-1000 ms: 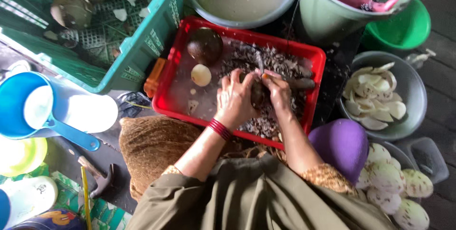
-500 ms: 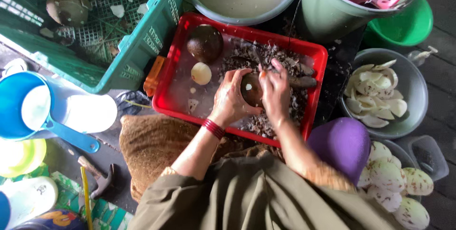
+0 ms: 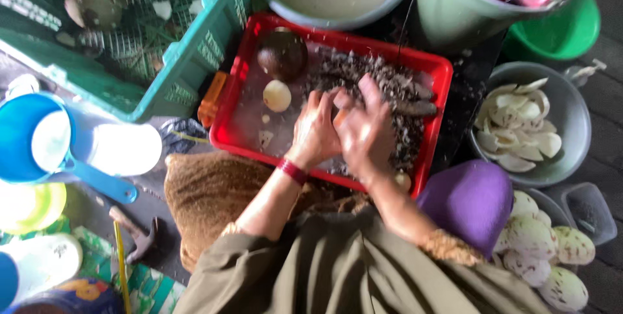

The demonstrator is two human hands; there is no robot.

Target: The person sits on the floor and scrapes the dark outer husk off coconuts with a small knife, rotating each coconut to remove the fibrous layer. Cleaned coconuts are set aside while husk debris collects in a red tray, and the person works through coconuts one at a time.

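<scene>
The green crate (image 3: 188,61) fills the 10 o'clock corner, with dark coconut shells lying inside it. At 12 o'clock sits a grey basin (image 3: 337,19) of cloudy liquid, and at 1 o'clock a pale green bucket (image 3: 454,15) with a green bowl (image 3: 571,28) beside it.

The red tray (image 3: 246,93) lies at the centre, strewn with dark peelings (image 3: 389,84). Both of the person's hands work over it. The left hand (image 3: 315,129) is closed around something small and brownish, most likely a piece of coconut (image 3: 339,117), of which only a sliver shows between the two hands. The right hand (image 3: 366,132) presses against it from 3 o'clock, its fingers (image 3: 371,90) partly spread; whether it holds a tool cannot be told, since the picture is blurred there.

At 3 o'clock a grey bowl (image 3: 571,152) holds white peeled pieces. At 4 o'clock is a purple cloth (image 3: 467,200), with peeled white coconuts (image 3: 532,236) next to it. On the tray at 11 o'clock rest a brown coconut (image 3: 282,54) and a small white ball (image 3: 277,95).

The hands are close together and partly hide each other, so a slip on the wet, rounded piece could bring any blade against the holding hand. The loose peelings also give the piece a poor footing.
</scene>
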